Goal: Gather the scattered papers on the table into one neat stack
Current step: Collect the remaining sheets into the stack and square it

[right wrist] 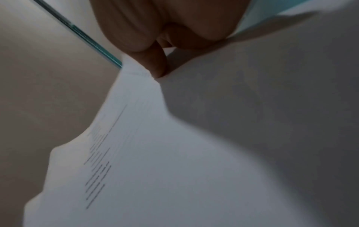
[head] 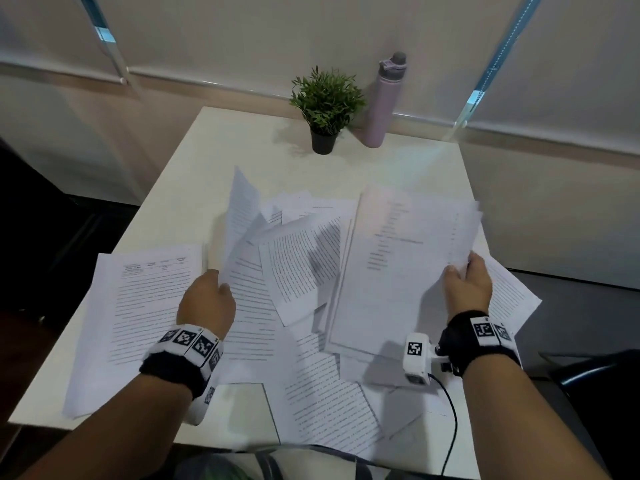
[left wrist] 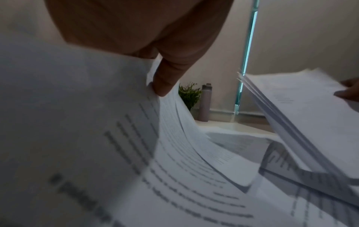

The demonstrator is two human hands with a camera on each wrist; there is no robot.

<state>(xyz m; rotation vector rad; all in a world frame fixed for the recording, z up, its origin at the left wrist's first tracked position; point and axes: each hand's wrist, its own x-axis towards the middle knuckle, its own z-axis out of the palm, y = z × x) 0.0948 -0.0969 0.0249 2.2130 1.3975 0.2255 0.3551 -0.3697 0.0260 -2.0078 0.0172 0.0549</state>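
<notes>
The white rectangular desk (head: pixel 194 174) carries many loose white printed paper sheets (head: pixel 322 403), which lie spread and overlapping over its near half; some reach over the near edge and the right edge. One large sheet of printed text (head: pixel 138 306) lies flat at the left, apart from the middle heap.

On the right, a thin bundle of white sheets (head: pixel 398 265) is lifted at its right side. The right hand (head: pixel 467 289) holds this bundle at its right edge: the thumb lies on top and the fingers (right wrist: pixel 155 64) are curled against the paper.

In the middle-left, a few curved printed sheets (head: pixel 242 216) stand up from the heap. The left hand (head: pixel 207 299) pinches their near edge, and a fingertip (left wrist: pixel 163 86) presses on the paper edge. These raised sheets hide part of the heap behind them.

At the far edge of the desk stand a tall lilac metal bottle with a grey cap (head: pixel 382 102) and, just left of it, a small green plant in a black pot (head: pixel 325 109). Both are well apart from the papers.

Each wrist wears a black band with black-and-white square markers (head: pixel 190 344).
</notes>
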